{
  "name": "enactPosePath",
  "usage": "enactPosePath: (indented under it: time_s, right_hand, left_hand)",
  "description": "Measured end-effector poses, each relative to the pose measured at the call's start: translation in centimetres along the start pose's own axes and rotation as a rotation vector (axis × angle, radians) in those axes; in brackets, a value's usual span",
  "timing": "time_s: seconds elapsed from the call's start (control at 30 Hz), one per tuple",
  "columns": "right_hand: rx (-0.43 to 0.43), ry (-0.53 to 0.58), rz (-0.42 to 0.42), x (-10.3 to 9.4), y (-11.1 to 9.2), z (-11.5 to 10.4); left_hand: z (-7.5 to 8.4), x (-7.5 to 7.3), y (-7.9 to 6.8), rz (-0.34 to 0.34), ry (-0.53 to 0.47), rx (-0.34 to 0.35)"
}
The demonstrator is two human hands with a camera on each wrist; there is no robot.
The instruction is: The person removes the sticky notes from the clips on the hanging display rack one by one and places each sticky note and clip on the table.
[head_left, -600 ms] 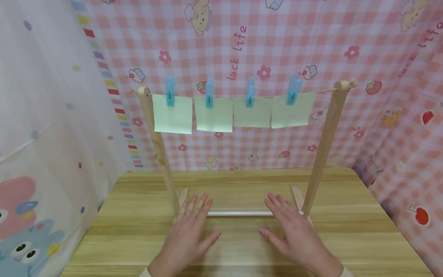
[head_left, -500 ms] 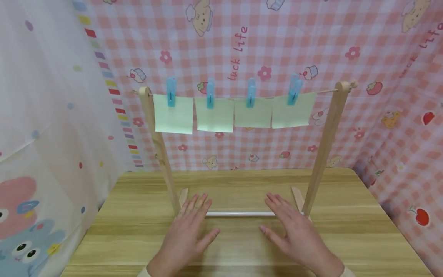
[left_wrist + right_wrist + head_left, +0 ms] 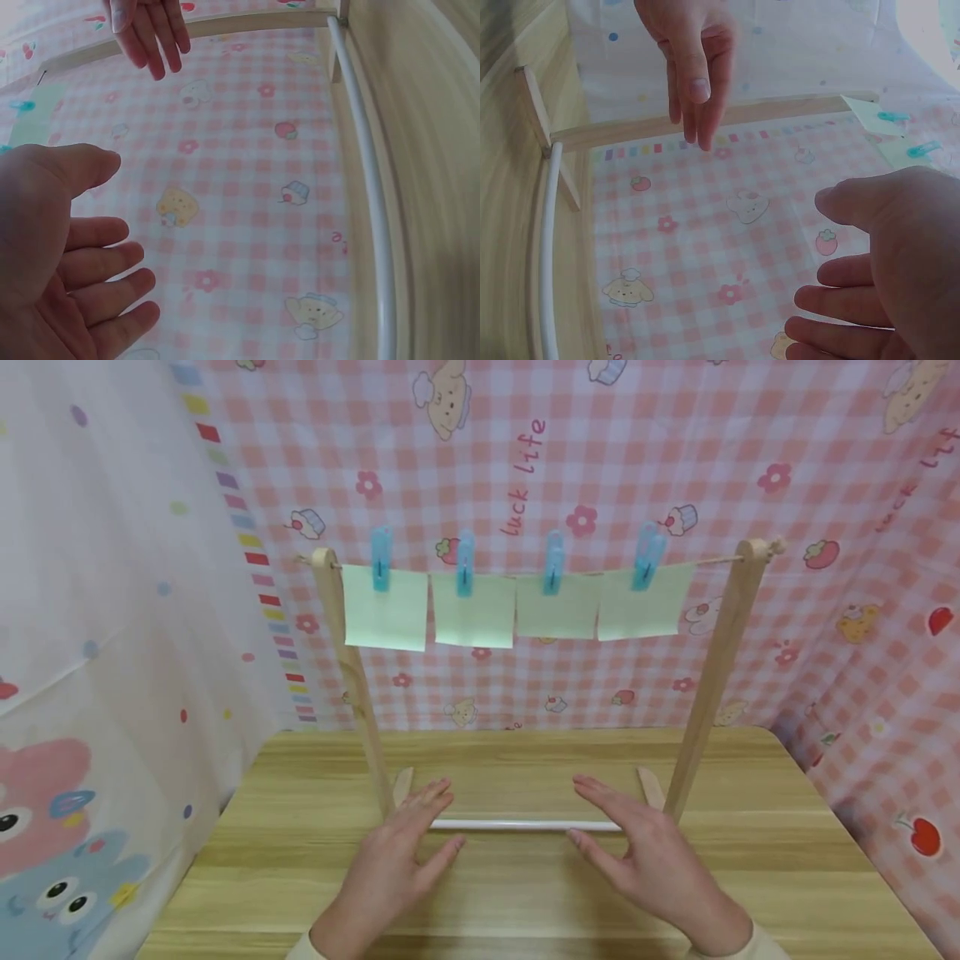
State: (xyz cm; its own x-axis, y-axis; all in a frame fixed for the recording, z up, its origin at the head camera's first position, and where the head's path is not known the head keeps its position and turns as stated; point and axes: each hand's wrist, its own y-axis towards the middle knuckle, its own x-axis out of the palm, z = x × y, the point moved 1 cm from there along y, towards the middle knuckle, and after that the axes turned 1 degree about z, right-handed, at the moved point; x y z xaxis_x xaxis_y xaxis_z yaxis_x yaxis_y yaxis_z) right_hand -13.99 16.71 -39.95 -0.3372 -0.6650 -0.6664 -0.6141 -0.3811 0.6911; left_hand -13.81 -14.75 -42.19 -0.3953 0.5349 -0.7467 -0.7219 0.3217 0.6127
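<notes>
My left hand [image 3: 390,864] is held over the table in front of the wooden stand's left post [image 3: 356,693], its fingers extended and nothing in it. Opposite it, my right hand [image 3: 656,864] hovers near the right post [image 3: 712,681], also holding nothing. Both palms turn inward, with the white crossbar [image 3: 517,825] showing between them. Several pale green paper squares [image 3: 468,614] hang in a row from a string, each under a blue clothespin [image 3: 465,564]. In the left wrist view, the fingers of the left hand [image 3: 82,262] are apart from the bar.
The wood-grain table [image 3: 517,910] carries the stand, whose feet rest on it. Behind rises a pink checked cloth [image 3: 570,685] with cartoon prints, and it continues on the right. A white patterned curtain [image 3: 150,635] borders the left side.
Both hands have rolled from palms facing down to palms facing each other. The head view has shifted slightly, so the stand appears a little farther right. The papers and clothespins stay put.
</notes>
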Motion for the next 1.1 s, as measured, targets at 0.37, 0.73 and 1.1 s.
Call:
enactPosePath:
  time_s: [0.37,0.73,1.1]
  right_hand:
    - [-0.062,0.100,0.060,-0.6,1.9,-0.1]
    - [-0.079,0.091,0.119,-1.0,3.6,-0.7]
    - [-0.061,0.139,0.087,-1.7,5.5,-1.4]
  left_hand:
    - [-0.7,-0.9,0.9,0.180,-0.065,0.083]
    - [-1.6,-2.3,1.7,0.293,-0.207,0.100]
    - [-1.8,-3.4,2.9,0.271,-0.319,-0.046]
